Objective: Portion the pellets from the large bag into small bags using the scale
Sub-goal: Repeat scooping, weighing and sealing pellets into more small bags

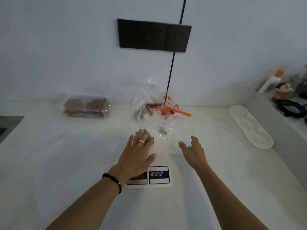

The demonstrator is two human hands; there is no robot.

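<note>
A small bag (163,140) is being spread on the scale (159,175), seemingly with a few pellets already inside. The left hand (139,151) is laid flat on it, fingers straight; the right hand (192,150) is held open beside it, gripping nothing. Behind the scale, the large bag (149,103) lies open with an orange spoon (176,111) in it. Next, the spoon would need lifting and pellets added.
</note>
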